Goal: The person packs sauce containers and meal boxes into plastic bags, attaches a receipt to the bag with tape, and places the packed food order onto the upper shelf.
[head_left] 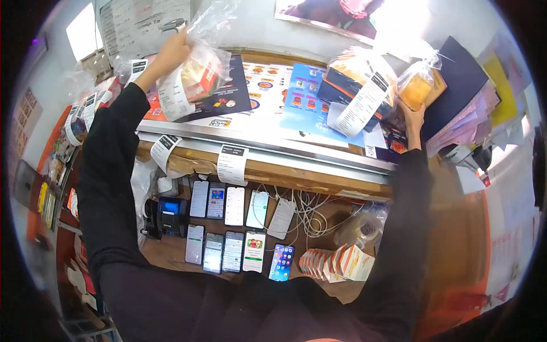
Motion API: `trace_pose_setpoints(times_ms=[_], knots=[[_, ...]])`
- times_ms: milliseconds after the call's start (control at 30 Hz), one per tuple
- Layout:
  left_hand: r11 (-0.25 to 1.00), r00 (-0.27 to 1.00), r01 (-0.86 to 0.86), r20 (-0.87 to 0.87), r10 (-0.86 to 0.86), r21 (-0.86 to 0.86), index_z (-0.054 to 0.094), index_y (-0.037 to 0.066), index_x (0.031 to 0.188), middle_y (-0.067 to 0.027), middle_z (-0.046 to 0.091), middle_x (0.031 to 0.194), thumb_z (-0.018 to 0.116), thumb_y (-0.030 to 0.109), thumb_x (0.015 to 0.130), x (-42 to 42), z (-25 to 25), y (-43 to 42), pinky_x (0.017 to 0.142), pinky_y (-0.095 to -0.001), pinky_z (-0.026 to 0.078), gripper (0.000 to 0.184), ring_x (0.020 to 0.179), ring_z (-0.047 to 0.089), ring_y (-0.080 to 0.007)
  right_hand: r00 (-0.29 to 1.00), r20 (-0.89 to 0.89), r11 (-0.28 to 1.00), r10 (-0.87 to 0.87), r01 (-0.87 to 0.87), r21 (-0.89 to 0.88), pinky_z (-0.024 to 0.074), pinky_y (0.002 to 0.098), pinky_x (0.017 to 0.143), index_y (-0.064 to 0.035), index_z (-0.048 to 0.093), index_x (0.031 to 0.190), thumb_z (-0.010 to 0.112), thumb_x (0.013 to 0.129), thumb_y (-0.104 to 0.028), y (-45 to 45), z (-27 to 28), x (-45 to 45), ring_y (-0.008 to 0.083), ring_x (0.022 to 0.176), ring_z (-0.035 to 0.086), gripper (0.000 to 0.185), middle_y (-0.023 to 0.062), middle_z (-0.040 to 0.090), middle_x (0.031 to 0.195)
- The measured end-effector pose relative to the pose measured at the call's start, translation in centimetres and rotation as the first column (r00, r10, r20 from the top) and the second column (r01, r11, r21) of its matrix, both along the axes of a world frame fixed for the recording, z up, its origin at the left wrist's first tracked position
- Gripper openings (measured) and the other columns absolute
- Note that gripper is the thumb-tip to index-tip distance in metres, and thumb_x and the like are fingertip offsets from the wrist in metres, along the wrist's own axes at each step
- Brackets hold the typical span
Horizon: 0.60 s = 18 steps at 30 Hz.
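Note:
My left hand (pixel 173 52) is closed on the gathered top of a clear plastic bag (pixel 213 54) at the back left of the counter. Inside the bag shows a red box (pixel 200 82), and a long printed receipt (pixel 174 97) hangs at its side. At the right, my right hand (pixel 412 121) grips the lower part of a small clear bag with something orange-yellow (pixel 416 90) inside; some of its fingers are hidden. Just left of it stands a larger bagged dark box (pixel 342 85) with a receipt (pixel 364 105) on it.
Menu sheets (pixel 268 85) lie under the glass countertop (pixel 262 105). On the shelf below are several phones (pixel 234 206), a small receipt printer (pixel 171 215), tangled white cables (pixel 310 214), a tape roll (pixel 364 228) and a row of small cards (pixel 336 263). More bagged orders (pixel 85 111) stand far left.

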State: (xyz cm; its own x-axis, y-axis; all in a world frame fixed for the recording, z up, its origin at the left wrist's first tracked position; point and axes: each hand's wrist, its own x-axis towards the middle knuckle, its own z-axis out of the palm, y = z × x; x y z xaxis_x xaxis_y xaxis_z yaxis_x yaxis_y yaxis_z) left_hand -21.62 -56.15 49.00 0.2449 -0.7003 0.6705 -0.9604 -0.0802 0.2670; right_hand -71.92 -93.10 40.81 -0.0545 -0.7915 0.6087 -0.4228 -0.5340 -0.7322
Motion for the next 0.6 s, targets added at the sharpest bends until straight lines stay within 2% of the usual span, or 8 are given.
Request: trace_pose_setpoints(times_ms=[67,233,367,400,433,500,567,600], knots=[[0.999,0.999,-0.034,-0.033,0.036,0.04,0.037,0.007,0.126,-0.0242,0.058,0.093,0.046,0.004,0.072,-0.2,-2.2,0.5,0.075,-0.0398,0.042,0.054,0.089,0.055,-0.0379,1.0,-0.007,1.0,-0.001,0.001,-0.019,0.0421,0.0335,0.084,0.0006,0.043,0.114,0.08,0.05,-0.038,-0.3,-0.1,0.5,0.0275,0.098,0.055,0.083,0.0188,0.056,0.106],[0.994,0.999,-0.009,-0.047,0.014,0.106,0.044,0.003,0.112,-0.0232,0.058,0.093,0.048,0.01,0.074,-1.4,-4.0,-0.9,0.076,-0.046,0.041,0.039,0.089,0.053,-0.0428,0.98,-0.018,0.975,0.2,-0.2,-0.101,0.0416,0.0323,0.082,0.0009,0.043,0.112,0.08,0.052,-0.037,-0.1,-0.6,1.4,0.0256,0.095,0.055,0.081,0.0164,0.055,0.105],[0.949,0.959,-0.283,0.049,0.278,0.142,0.045,0.001,0.1,-0.0253,0.058,0.087,0.047,0.02,0.078,-2.6,-4.2,-0.8,0.071,-0.0509,0.041,0.029,0.081,0.055,-0.0433,0.928,-0.051,0.919,0.369,-0.372,-0.13,0.0423,0.0302,0.079,0.002,0.042,0.109,0.08,0.058,-0.03,0.0,-0.9,2.5,0.0207,0.091,0.053,0.072,0.0135,0.055,0.1],[0.939,0.954,-0.298,0.094,0.286,0.172,0.046,0.001,0.1,-0.0253,0.058,0.085,0.047,0.022,0.079,-2.2,-4.2,-0.3,0.07,-0.0507,0.041,0.03,0.08,0.055,-0.0427,0.91,-0.007,0.909,0.415,-0.415,-0.042,0.0425,0.0293,0.077,0.0021,0.042,0.107,0.08,0.059,-0.027,0.7,-0.5,2.7,0.0196,0.09,0.053,0.068,0.0123,0.054,0.098],[0.929,0.948,-0.311,0.136,0.287,0.203,0.046,0.0,0.1,-0.0253,0.058,0.083,0.047,0.025,0.08,-1.6,-4.3,0.1,0.07,-0.0505,0.041,0.031,0.08,0.056,-0.0422,0.886,-0.005,0.882,0.463,-0.462,-0.092,0.0423,0.0287,0.077,0.0019,0.042,0.107,0.08,0.059,-0.026,-0.9,-1.1,2.6,0.0192,0.09,0.052,0.067,0.011,0.052,0.1],[0.985,0.986,-0.16,0.047,0.157,0.063,0.049,-0.001,0.095,-0.0249,0.059,0.082,0.047,0.025,0.081,-1.0,-5.4,0.5,0.07,-0.0496,0.042,0.029,0.08,0.056,-0.0411,0.902,-0.016,0.902,0.431,-0.431,-0.012,0.0395,0.0298,0.083,0.0046,0.036,0.115,0.081,0.058,-0.027,-2.4,-1.8,2.1,0.02,0.099,0.047,0.079,0.0129,0.045,0.109],[0.993,0.984,-0.113,0.143,0.107,0.037,0.045,0.002,0.113,-0.0236,0.056,0.101,0.049,0.03,0.082,2.6,-7.2,-1.1,0.076,-0.0444,0.043,0.043,0.087,0.056,-0.039,0.937,-0.177,0.951,0.302,-0.285,0.119,0.0322,0.0341,0.094,0.009,0.018,0.127,0.08,0.053,-0.04,-2.5,-2.2,1.2,0.0288,0.113,0.038,0.109,0.0227,0.035,0.123],[0.987,0.996,-0.084,-0.008,0.086,0.139,0.043,0.003,0.117,-0.0246,0.053,0.105,0.054,0.033,0.077,1.5,-6.8,-0.9,0.077,-0.0435,0.043,0.05,0.09,0.055,-0.0378,0.925,-0.26,0.949,0.278,-0.222,0.224,0.0288,0.0356,0.098,0.0093,0.01,0.129,0.079,0.051,-0.046,-2.3,-2.6,0.6,0.0321,0.119,0.032,0.118,0.0264,0.029,0.128]])
